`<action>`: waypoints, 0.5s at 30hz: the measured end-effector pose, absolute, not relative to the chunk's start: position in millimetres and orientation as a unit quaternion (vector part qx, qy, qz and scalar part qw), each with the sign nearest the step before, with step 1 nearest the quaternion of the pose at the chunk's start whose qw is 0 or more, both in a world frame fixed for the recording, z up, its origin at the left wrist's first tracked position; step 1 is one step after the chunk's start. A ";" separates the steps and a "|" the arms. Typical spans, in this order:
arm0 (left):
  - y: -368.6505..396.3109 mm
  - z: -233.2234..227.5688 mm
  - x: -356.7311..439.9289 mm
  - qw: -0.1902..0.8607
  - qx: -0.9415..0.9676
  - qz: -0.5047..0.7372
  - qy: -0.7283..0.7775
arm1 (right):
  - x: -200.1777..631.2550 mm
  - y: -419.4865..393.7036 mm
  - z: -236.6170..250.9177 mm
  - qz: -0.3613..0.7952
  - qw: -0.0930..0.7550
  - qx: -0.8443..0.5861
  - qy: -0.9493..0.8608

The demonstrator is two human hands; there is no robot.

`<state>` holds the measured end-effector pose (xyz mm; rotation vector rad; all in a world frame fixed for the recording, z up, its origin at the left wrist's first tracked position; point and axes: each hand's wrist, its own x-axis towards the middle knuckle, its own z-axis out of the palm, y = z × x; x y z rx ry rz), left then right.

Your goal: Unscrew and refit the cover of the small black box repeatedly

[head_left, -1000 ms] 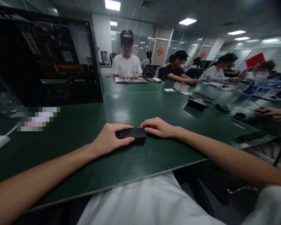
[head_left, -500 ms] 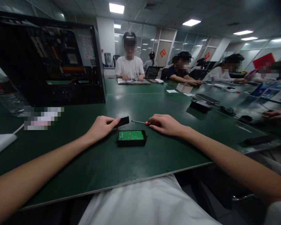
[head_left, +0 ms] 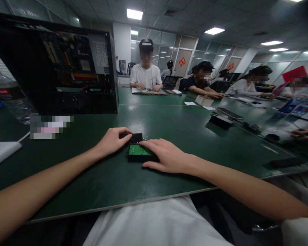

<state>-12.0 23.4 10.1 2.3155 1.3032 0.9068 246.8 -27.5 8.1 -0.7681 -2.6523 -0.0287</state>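
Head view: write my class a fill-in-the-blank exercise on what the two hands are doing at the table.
1. The left hand holds a black ____ just behind the open box.
2. The board inside the box is ____ in colour.
3. The ____ hand rests over the box.
4. The open computer case stands on the table to the person's ____.

Missing words: cover; green; right; left
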 end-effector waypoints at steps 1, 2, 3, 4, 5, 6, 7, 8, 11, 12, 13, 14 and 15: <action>22.9 10.4 -11.6 0.175 0.807 0.326 0.460 | 240.7 -33.1 9.1 -0.021 0.177 -0.275 -0.945; 22.1 10.6 -11.0 0.185 0.800 0.333 0.463 | 236.6 -38.7 10.7 -0.030 0.172 -0.272 -0.946; 21.0 10.8 -10.1 0.200 0.793 0.340 0.465 | 234.7 -44.2 12.7 -0.036 0.174 -0.266 -0.947; 19.1 10.7 -8.7 0.219 0.784 0.347 0.466 | 235.1 -49.6 15.2 -0.039 0.184 -0.258 -0.948; 16.3 10.4 -6.6 0.242 0.774 0.355 0.465 | 237.7 -54.8 18.1 -0.038 0.200 -0.251 -0.946; 12.5 9.9 -3.7 0.268 0.764 0.363 0.462 | 242.3 -59.7 21.4 -0.035 0.222 -0.245 -0.943; 7.6 9.2 0.0 0.299 0.751 0.372 0.456 | 248.9 -64.1 25.1 -0.032 0.250 -0.245 -0.936; 1.7 8.6 4.2 0.328 0.740 0.378 0.449 | 257.6 -67.7 29.2 -0.031 0.281 -0.253 -0.925; -18.9 8.2 17.5 0.406 0.732 0.355 0.417 | 299.3 -69.9 43.0 -0.066 0.366 -0.340 -0.864; -25.2 8.9 21.1 0.413 0.743 0.340 0.403 | 320.0 -66.8 47.2 -0.088 0.381 -0.387 -0.835; -30.5 10.0 23.8 0.403 0.764 0.317 0.393 | 344.6 -61.9 50.5 -0.111 0.385 -0.439 -0.804; -34.6 11.1 25.5 0.381 0.791 0.289 0.383 | 373.1 -55.4 52.4 -0.132 0.384 -0.487 -0.773; -37.4 12.2 26.4 0.355 0.815 0.272 0.368 | 405.0 -47.9 52.4 -0.156 0.377 -0.526 -0.746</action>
